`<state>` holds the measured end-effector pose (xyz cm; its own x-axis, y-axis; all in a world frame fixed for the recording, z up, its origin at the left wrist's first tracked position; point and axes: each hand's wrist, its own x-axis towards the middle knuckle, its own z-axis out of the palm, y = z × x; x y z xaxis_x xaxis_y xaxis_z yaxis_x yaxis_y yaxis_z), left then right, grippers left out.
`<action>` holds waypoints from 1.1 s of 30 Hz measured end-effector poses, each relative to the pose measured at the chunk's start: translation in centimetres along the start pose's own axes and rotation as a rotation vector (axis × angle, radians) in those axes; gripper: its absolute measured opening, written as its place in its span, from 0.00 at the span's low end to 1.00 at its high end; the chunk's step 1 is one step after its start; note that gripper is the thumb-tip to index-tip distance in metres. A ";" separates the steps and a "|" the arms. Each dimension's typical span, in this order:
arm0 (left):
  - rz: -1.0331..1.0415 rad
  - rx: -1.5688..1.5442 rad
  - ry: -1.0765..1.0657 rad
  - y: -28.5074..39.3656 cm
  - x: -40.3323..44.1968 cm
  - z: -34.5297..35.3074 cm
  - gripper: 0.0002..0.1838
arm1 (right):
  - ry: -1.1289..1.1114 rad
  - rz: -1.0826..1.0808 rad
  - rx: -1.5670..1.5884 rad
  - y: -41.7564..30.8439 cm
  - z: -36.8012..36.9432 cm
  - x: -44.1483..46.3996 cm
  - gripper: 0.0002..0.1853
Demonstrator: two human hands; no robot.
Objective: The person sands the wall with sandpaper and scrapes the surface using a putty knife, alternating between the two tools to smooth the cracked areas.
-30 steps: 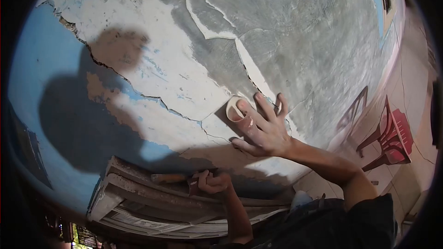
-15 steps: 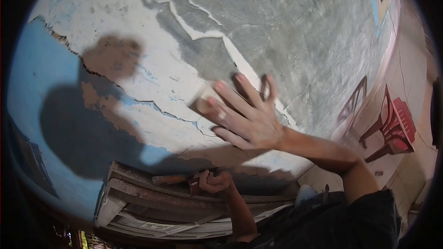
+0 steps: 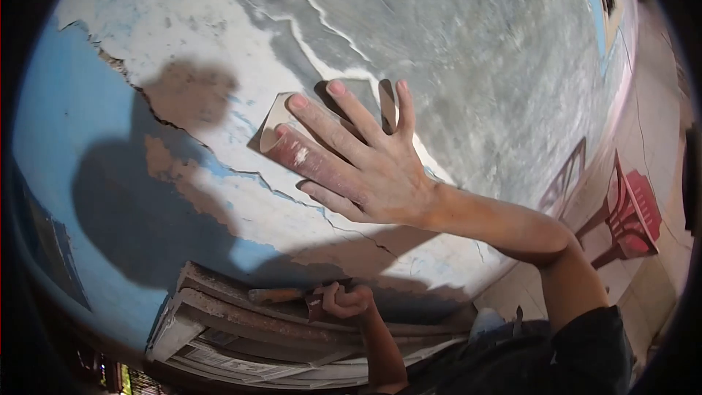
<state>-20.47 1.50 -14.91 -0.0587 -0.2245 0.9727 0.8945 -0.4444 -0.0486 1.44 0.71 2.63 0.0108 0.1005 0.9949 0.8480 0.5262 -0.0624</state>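
Note:
My right hand (image 3: 365, 153) lies spread against the wall, fingers stretched. A folded sheet of sandpaper (image 3: 296, 155), pale on one side and dusty red on the other, is wrapped over one finger and pressed to the wall. Beneath it, the cracked wall (image 3: 241, 128) shows white filler, blue paint and grey plaster. Lower down, my left hand (image 3: 347, 300) is closed on a small dark red piece of sandpaper (image 3: 315, 307). A wooden handle (image 3: 274, 295) sticks out beside that hand; its far end is hidden, and whether my fingers grip it too I cannot tell.
A slatted frame (image 3: 241, 322) with a ledge juts out below the left hand. On the tiled floor to the right stands a red plastic chair (image 3: 632, 212). Dark shadows fall across the wall, and a long crack (image 3: 157, 118) runs through the paint.
My right hand has slid up and left over the wall with its sandpaper, which now shows more fully. The left hand stays closed by the ledge. The view has shifted slightly.

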 end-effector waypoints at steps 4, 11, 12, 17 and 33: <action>-0.067 -0.089 -0.032 -0.8 -1.4 -0.4 0.17 | -0.080 0.072 0.005 -0.6 0.0 -2.5 0.27; -0.052 -0.032 -0.055 -0.2 -1.0 -0.5 0.15 | 0.012 -0.041 -0.098 0.4 -0.3 3.1 0.29; -0.068 -0.023 -0.050 0.0 -1.2 -0.5 0.15 | 0.019 -0.048 -0.101 0.5 -0.3 3.6 0.30; -0.007 -0.011 -0.058 -0.3 -0.7 -0.6 0.16 | -0.183 0.024 -0.053 -0.2 -1.0 -1.9 0.33; -0.132 -0.083 -0.084 -0.6 -1.9 -0.6 0.12 | -0.016 -0.097 -0.177 0.2 -1.1 6.0 0.33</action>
<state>-21.12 1.66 -16.87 -0.1328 -0.0874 0.9873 0.8414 -0.5364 0.0657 2.26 0.48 8.69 -0.0824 0.0712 0.9940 0.9247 0.3774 0.0497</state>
